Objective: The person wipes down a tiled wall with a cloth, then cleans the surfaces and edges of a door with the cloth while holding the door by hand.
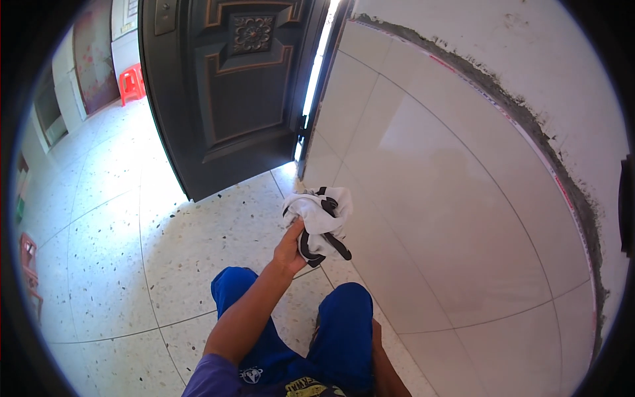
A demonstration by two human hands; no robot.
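Observation:
My left hand (290, 250) grips a bunched white cloth (317, 213) with black bands, held out over the floor in front of my knees. The thumb lies on the cloth's near left side; the other fingers are mostly hidden beneath it. The cloth is close to the tiled wall (421, 198). Of my right arm only the forearm shows, beside my right knee; the hand itself is hidden behind the knee.
A dark panelled door (248, 94) stands ajar ahead, light showing at its hinge side. Speckled floor tiles (109, 258) spread left. A red plastic stool (132, 83) stands beyond the door, with a reddish chair (30, 268) at the left rim. Rough grey mortar edges the wall tiles.

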